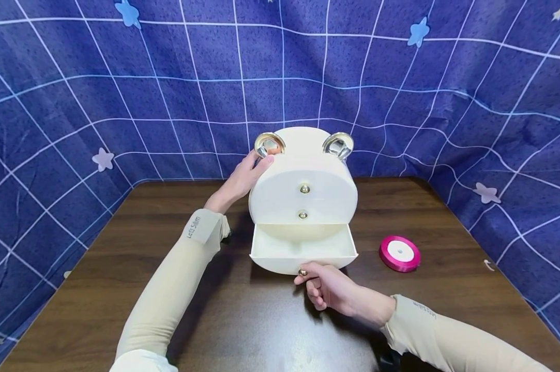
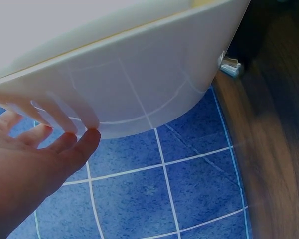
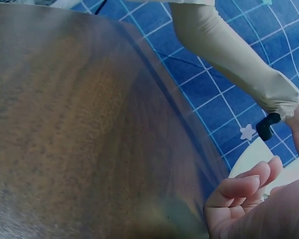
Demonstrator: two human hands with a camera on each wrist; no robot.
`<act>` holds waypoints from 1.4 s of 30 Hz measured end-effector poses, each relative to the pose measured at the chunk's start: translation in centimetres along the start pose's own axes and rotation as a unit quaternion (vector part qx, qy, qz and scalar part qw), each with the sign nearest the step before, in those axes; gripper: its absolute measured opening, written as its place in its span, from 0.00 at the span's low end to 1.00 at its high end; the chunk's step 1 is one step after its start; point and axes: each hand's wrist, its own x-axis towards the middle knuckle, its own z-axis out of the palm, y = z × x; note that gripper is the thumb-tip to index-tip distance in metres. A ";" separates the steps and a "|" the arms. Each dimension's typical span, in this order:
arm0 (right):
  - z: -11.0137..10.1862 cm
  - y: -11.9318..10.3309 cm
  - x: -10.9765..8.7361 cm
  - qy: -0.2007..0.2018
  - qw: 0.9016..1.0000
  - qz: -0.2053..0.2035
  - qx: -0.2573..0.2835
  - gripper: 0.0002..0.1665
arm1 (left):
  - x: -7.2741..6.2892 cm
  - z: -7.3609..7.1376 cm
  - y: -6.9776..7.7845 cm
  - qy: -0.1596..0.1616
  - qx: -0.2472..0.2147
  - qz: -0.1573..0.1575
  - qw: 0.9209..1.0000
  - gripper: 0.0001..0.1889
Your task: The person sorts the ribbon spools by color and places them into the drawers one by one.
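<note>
A white rounded drawer box with gold-rimmed, shiny ear-like parts stands on the table in the head view. Its bottom drawer is pulled out, and the inside looks bare. At the drawer's front, my right hand pinches the small gold drawer knob between thumb and finger; the other fingers curl below. My left hand lies against the box's upper left side by the left ear. In the left wrist view, the fingertips touch the glossy white wall. The right wrist view shows the curled fingers, not the knob.
A pink ribbon roll with a white centre lies right of the box. The dark wooden table is bordered at the back and sides by a blue gridded cloth with stars. Two more gold knobs sit on the box's front.
</note>
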 end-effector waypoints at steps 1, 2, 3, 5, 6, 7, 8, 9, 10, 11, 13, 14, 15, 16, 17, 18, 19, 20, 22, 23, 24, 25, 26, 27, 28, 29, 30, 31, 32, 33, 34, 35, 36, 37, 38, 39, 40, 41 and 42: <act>0.0 0.0 -0.1 -0.002 1.000 -0.001 -0.001 0.16 | 0.0 0.0 0.0 0.000 0.000 0.001 1.000 0.30; 0.0 0.0 -0.1 -0.004 1.000 -0.002 -0.003 0.16 | 0.0 -0.1 0.0 0.000 -0.003 0.002 1.000 0.30; 0.1 0.1 -0.1 -0.007 1.000 -0.003 -0.004 0.17 | 0.0 -0.1 0.1 0.000 -0.006 0.004 1.000 0.30; 0.0 0.1 -0.3 -0.015 1.000 -0.002 -0.009 0.18 | 0.0 -0.2 0.2 0.002 -0.002 0.004 1.000 0.30; 0.1 0.1 -0.4 -0.021 1.000 0.000 -0.013 0.20 | -0.1 -0.2 0.2 0.003 0.002 0.004 1.000 0.30; 0.1 0.0 -0.6 -0.028 0.999 0.001 -0.022 0.21 | -0.1 -0.2 0.2 0.003 0.004 0.004 1.000 0.31; 0.1 -0.1 -0.8 -0.034 0.999 -0.002 -0.038 0.22 | -0.1 -0.2 0.2 0.003 0.004 0.004 1.000 0.31; 0.2 -0.3 -1.2 -0.038 0.997 -0.009 -0.060 0.23 | -0.1 -0.2 0.2 0.004 0.004 0.003 1.000 0.31; 0.2 -0.6 -1.7 -0.040 0.995 -0.027 -0.093 0.24 | -0.1 -0.2 0.2 0.004 0.005 0.003 1.000 0.31; 0.1 -1.0 -2.2 -0.041 0.989 -0.054 -0.134 0.23 | -0.1 -0.2 0.1 0.004 0.007 0.004 1.000 0.31; -0.3 -2.0 -3.4 -0.022 0.968 -0.127 -0.216 0.19 | -0.1 -0.2 0.0 0.001 0.001 0.005 1.000 0.31; -0.7 -2.6 -3.9 0.002 0.952 -0.170 -0.254 0.17 | -0.1 -0.1 0.0 0.001 0.001 0.006 1.000 0.31; -1.2 -3.3 -4.5 0.033 0.934 -0.212 -0.285 0.15 | -0.1 -0.1 0.0 0.002 -0.001 0.007 1.000 0.31; -1.9 -3.9 -4.9 0.070 0.912 -0.257 -0.311 0.13 | -0.1 0.0 -0.1 0.001 -0.001 0.008 1.000 0.31; -2.7 -4.5 -5.2 0.111 0.889 -0.296 -0.330 0.11 | -0.1 0.0 -0.1 0.002 -0.002 0.009 1.000 0.30; -3.6 -5.0 -5.5 0.158 0.865 -0.325 -0.347 0.10 | -0.1 0.0 0.0 0.001 -0.006 0.010 1.000 0.30; -4.6 -5.4 -5.7 0.206 0.836 -0.353 -0.365 0.09 | -0.1 0.1 0.0 0.001 -0.007 0.011 1.000 0.31; -5.7 -5.7 -5.7 0.253 0.805 -0.372 -0.386 0.07 | -0.1 0.1 0.0 0.000 -0.007 0.012 1.000 0.31; -8.2 -6.0 -5.7 0.332 0.744 -0.383 -0.436 0.07 | -0.1 0.1 0.1 -0.002 -0.006 0.008 1.000 0.32; -9.5 -6.0 -5.6 0.358 0.719 -0.368 -0.468 0.08 | -0.2 0.1 0.1 -0.003 -0.004 0.005 1.000 0.32; -10.7 -6.0 -5.6 0.373 0.700 -0.344 -0.503 0.11 | -0.2 0.1 0.1 -0.003 -0.002 0.002 1.000 0.32; -11.9 -6.0 -5.5 0.377 0.687 -0.315 -0.535 0.16 | -0.3 0.1 0.1 -0.002 0.001 0.000 1.000 0.32; -13.0 -5.8 -5.4 0.375 0.680 -0.275 -0.567 0.22 | -0.3 0.1 0.1 0.000 0.004 -0.002 1.000 0.32; -14.0 -5.6 -5.3 0.365 0.678 -0.233 -0.595 0.29 | -0.3 0.0 0.1 0.001 0.005 -0.003 1.000 0.32; -14.8 -5.4 -5.3 0.347 0.679 -0.189 -0.619 0.36 | -0.4 0.0 0.1 0.001 0.006 -0.003 1.000 0.32; -15.5 -5.1 -5.3 0.327 0.683 -0.150 -0.635 0.42 | -0.4 0.0 0.1 0.001 0.007 -0.003 1.000 0.32; -16.0 -4.8 -5.4 0.310 0.690 -0.119 -0.644 0.46 | -0.4 -0.1 0.1 0.003 0.010 -0.004 1.000 0.32; -16.3 -4.4 -5.4 0.295 0.697 -0.091 -0.648 0.49 | -0.4 -0.1 0.1 0.001 0.009 -0.006 1.000 0.32; -16.6 -4.1 -5.4 0.283 0.701 -0.071 -0.651 0.50 | -0.4 -0.1 0.0 0.001 0.006 -0.006 1.000 0.32; -16.8 -3.8 -5.3 0.276 0.705 -0.060 -0.651 0.51 | -0.4 -0.1 0.0 0.001 0.004 -0.005 1.000 0.32; -16.9 -3.6 -5.3 0.272 0.707 -0.054 -0.650 0.50 | -0.4 -0.1 0.0 0.001 0.001 -0.004 1.000 0.32; -17.0 -3.4 -5.2 0.272 0.709 -0.052 -0.649 0.49 | -0.4 -0.1 0.0 0.001 -0.001 -0.003 1.000 0.32; -17.1 -3.3 -5.1 0.274 0.709 -0.052 -0.648 0.48 | -0.3 -0.1 0.0 0.001 -0.003 -0.002 1.000 0.32; -17.3 -3.2 -5.0 0.278 0.707 -0.054 -0.648 0.47 | -0.3 -0.2 0.0 0.000 -0.007 0.000 1.000 0.31; -17.4 -3.1 -4.8 0.283 0.706 -0.059 -0.646 0.47 | -0.3 -0.2 0.0 0.001 -0.007 0.003 1.000 0.31; -17.4 -3.1 -4.8 0.289 0.706 -0.063 -0.644 0.46 | -0.2 -0.1 0.0 0.000 -0.007 0.005 1.000 0.31; -17.4 -3.0 -4.7 0.292 0.707 -0.065 -0.641 0.46 | -0.2 -0.1 0.0 -0.001 -0.008 0.005 1.000 0.31; -17.4 -3.0 -4.7 0.296 0.707 -0.069 -0.639 0.46 | -0.2 0.0 0.0 -0.001 -0.008 0.007 1.000 0.30; -17.3 -2.9 -4.6 0.299 0.707 -0.073 -0.636 0.46 | -0.2 0.0 0.0 -0.001 -0.008 0.009 1.000 0.30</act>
